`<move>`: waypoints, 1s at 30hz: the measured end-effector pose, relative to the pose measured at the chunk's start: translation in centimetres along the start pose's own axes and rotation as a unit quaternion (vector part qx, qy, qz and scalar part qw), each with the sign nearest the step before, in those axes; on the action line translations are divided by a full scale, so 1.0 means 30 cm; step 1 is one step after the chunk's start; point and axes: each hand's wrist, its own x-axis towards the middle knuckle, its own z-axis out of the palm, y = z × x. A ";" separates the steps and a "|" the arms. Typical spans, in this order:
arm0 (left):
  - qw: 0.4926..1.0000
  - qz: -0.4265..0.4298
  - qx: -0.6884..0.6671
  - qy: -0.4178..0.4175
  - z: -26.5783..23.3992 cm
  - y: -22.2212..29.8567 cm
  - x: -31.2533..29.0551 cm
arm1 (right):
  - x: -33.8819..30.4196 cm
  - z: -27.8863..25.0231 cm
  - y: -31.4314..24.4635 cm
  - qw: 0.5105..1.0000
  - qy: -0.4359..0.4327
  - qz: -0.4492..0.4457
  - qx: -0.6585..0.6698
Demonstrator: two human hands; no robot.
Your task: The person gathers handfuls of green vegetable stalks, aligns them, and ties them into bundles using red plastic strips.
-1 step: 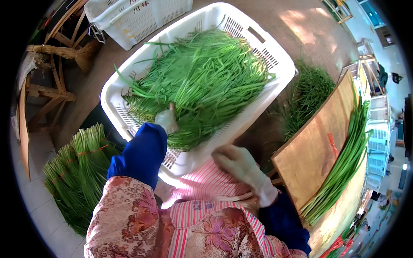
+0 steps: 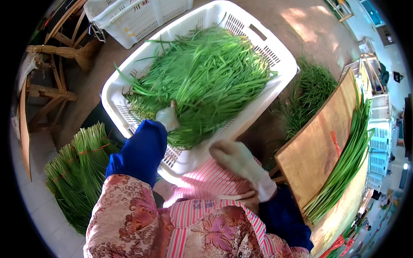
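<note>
A white plastic crate (image 2: 275, 92) stands before me, heaped with loose green garlic chives (image 2: 206, 69). My left hand (image 2: 167, 118), in a pale glove with a bare fingertip showing, is down at the near left of the heap. It is closed on some of the chives, and part of its fingers is hidden by the leaves. My right hand (image 2: 234, 157), also gloved, is above my lap just outside the crate's near right rim. Motion smears its fingers, and nothing can be made out in them.
Tied bundles of chives (image 2: 79, 167) stand at the left. A wooden board (image 2: 316, 150) on the right bears a row of chives (image 2: 344, 167) and a red tie (image 2: 335, 144). More loose greens (image 2: 312, 96) lie behind it. Another white crate (image 2: 137, 26) and a straw broom (image 2: 64, 51) are farther back.
My right hand has shifted very slightly left and up, and is more blurred. The left hand stays at the same spot in the chives.
</note>
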 end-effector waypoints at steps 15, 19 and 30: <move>0.883 0.047 -0.375 -0.278 -0.359 -0.108 0.017 | 0.444 0.279 0.148 0.914 -0.316 0.162 -0.195; 0.828 0.030 -0.473 -0.298 -0.387 -0.088 -0.023 | 0.456 0.299 0.214 0.942 -0.294 0.149 -0.059; 0.585 0.053 -0.725 -0.358 -0.272 -0.166 -0.109 | 0.389 0.282 0.185 0.780 -0.154 0.100 0.598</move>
